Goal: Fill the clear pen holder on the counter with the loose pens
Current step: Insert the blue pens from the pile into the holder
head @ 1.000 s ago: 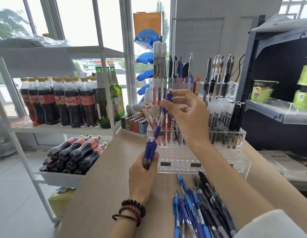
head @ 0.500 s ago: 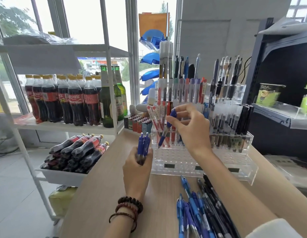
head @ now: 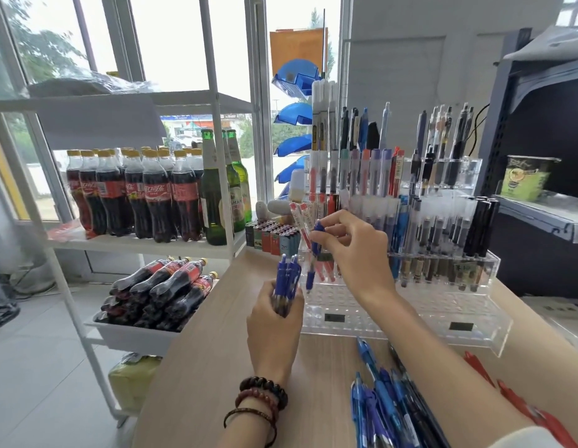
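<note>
You are partway through seating one pen. Your right hand [head: 352, 250] pinches a single blue pen [head: 317, 244] by its top end between thumb and fingertips, with the other fingers loosely spread. The pen hangs tip-down over the left end of the clear pen holder [head: 410, 318], above its low front rows of holes; whether the tip has entered one I cannot tell. Just left of the holder's front corner, your left hand [head: 274, 321] is wrapped round an upright bundle of blue pens [head: 287, 282]. More loose pens [head: 387, 405] lie heaped on the counter [head: 200, 367] in front of the holder. The next move probably calls for keeping the pen near vertical, steering its tip into a free hole clear of the red pens [head: 326, 270] standing just behind, then easing the pinch apart so it drops home.
</note>
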